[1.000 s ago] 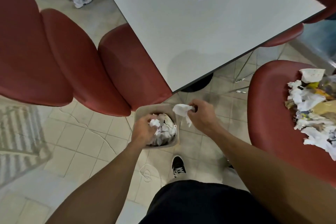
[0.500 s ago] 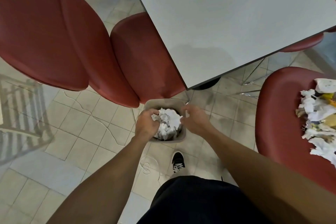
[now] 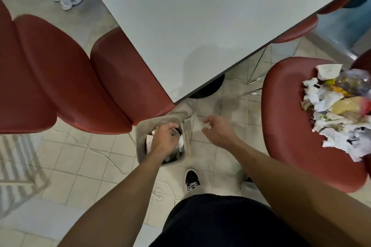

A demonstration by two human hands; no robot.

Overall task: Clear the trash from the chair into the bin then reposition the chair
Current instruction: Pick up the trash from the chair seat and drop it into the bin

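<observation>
From the head view, the trash is a loose heap of crumpled white paper, yellow wrappers and a clear plastic bag, lying on the seat of the red chair at the right. The grey bin stands on the tiled floor by the table corner and holds white paper. The left hand reaches down into the bin, fingers curled on the paper inside. The right hand hovers just right of the bin, fingers relaxed and holding nothing, well apart from the heap.
</observation>
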